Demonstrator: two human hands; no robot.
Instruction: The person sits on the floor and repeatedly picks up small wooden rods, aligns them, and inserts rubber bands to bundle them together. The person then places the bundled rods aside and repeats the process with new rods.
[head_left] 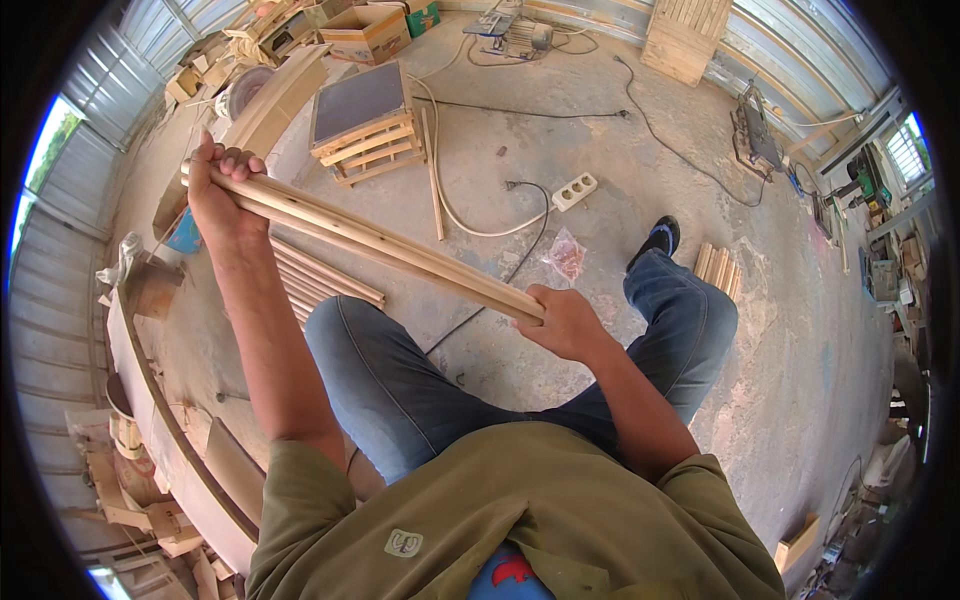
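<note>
A small bundle of pale wooden sticks (385,245) stretches across my lap from upper left to lower right. My left hand (222,190) is wrapped round its far left end, fingers curled over the top. At the other end my right hand (565,322) is closed round the sticks, their tips just showing past it. Beneath the bundle, beside my left knee, more wooden sticks (325,275) lie in a row on the floor. Another stack of short sticks (717,270) rests past my right knee.
A slatted wooden crate with a dark top (365,110) stands ahead. On the floor lie a white power strip (575,191), a clear plastic bag (567,255) and several cables. A long curved board (165,430) runs along my left. A cardboard box (367,35) is at the back.
</note>
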